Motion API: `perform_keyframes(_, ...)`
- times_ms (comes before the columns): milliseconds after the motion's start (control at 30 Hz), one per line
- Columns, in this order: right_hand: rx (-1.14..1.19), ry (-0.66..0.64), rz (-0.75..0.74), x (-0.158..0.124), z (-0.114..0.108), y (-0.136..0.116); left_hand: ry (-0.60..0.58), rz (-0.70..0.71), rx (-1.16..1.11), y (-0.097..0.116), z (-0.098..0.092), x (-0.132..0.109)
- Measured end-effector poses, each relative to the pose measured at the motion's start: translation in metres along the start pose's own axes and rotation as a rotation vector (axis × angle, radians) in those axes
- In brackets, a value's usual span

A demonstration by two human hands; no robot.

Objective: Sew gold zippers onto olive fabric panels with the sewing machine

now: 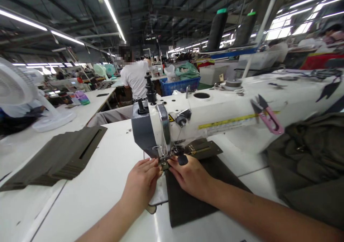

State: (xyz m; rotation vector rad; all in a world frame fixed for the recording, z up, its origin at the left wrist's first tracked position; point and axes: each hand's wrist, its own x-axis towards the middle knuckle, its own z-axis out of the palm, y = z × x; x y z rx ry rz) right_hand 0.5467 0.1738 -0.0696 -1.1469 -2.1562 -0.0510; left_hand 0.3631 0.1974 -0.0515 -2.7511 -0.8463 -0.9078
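Observation:
A white sewing machine (pixel 225 116) stands in front of me, its presser foot (pixel 163 159) down near the needle. Under and beside the foot lies a dark olive fabric panel (pixel 188 209), spread toward me on the right. From the left, my left hand (pixel 143 179) reaches the foot, fingers together with their tips on the fabric edge. My right hand (pixel 192 175) rests over the panel, thumb and fingers pinching the fabric just right of the foot. A zipper piece with a gold pull (pixel 200 150) lies behind the right hand. The fingertips partly hide the stitching spot.
A stack of olive fabric panels (pixel 61 152) lies on the table to the left, near a white fan (pixel 51 109). Pink thread snips (pixel 268 116) rest against the machine arm. Bundled olive fabric (pixel 309 163) sits at right. A person in a white shirt (pixel 135 77) is ahead.

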Motion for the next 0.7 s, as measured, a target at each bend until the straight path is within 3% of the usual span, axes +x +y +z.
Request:
perform_keyframes(100,-0.084,-0.051,0.093,0.001,-0.002,-0.001,0.035,-0.062,0.002,-0.002,-0.001,-0.002)
perform_keyframes(233,-0.23,-0.124,0.273,-0.015,-0.013,-0.003,-0.093,-0.197,0.164,0.005,-0.001,-0.012)
perform_keyframes(333,-0.296,-0.164,0.289,-0.044,-0.023,-0.014,-0.205,-0.197,0.204,0.026,-0.003,-0.023)
perform_keyframes(433,-0.35,-0.117,0.233,-0.079,-0.026,-0.036,-0.272,-0.204,0.042,0.06,-0.014,-0.033)
perform_keyframes(500,-0.371,-0.059,0.118,-0.1,-0.021,-0.051,-0.273,-0.332,-0.154,0.084,-0.024,-0.038)
perform_keyframes(600,-0.335,0.007,-0.11,-0.12,-0.001,-0.066,-0.21,-0.706,-0.532,0.11,-0.038,-0.048)
perform_keyframes(633,-0.315,0.045,-0.164,-0.122,0.008,-0.069,-0.161,-0.834,-0.617,0.109,-0.042,-0.052)
perform_keyframes(700,-0.268,0.086,-0.237,-0.118,0.026,-0.074,0.037,-0.993,-0.571,0.092,-0.059,-0.066)
